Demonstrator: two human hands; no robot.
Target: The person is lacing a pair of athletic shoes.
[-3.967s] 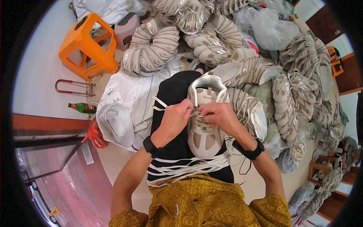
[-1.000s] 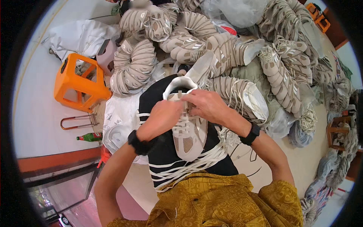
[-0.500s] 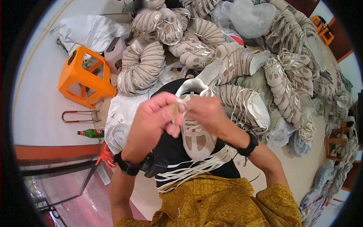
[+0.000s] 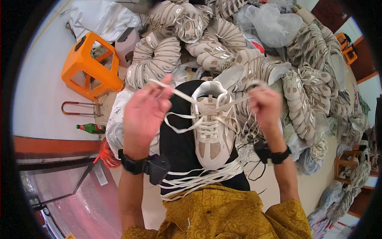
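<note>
A beige and white sneaker (image 4: 215, 145) rests on my black-covered lap (image 4: 179, 153), toe toward me. Its shoelace (image 4: 184, 96) crosses over the tongue, and the two ends run out to opposite sides. To the left of the shoe, my left hand (image 4: 145, 109) pinches one end, its other fingers loosely spread and blurred. My right hand (image 4: 266, 104), closed and also blurred, grips the other end off to the right. A loop of lace hangs slack on the shoe's left side. Several loose white laces (image 4: 203, 175) lie across my lap below the toe.
Beyond my lap, beige sneakers are heaped in curled rows (image 4: 153, 59), with a clear plastic bag (image 4: 274, 24) among them. At left stand an orange stool (image 4: 92, 65) and a green bottle (image 4: 91, 128). Red plastic string (image 4: 107, 155) lies near my left forearm.
My hands were together above the shoe. They have now moved apart to left and right, drawing the lace ends outward and uncovering the sneaker's tongue and lacing.
</note>
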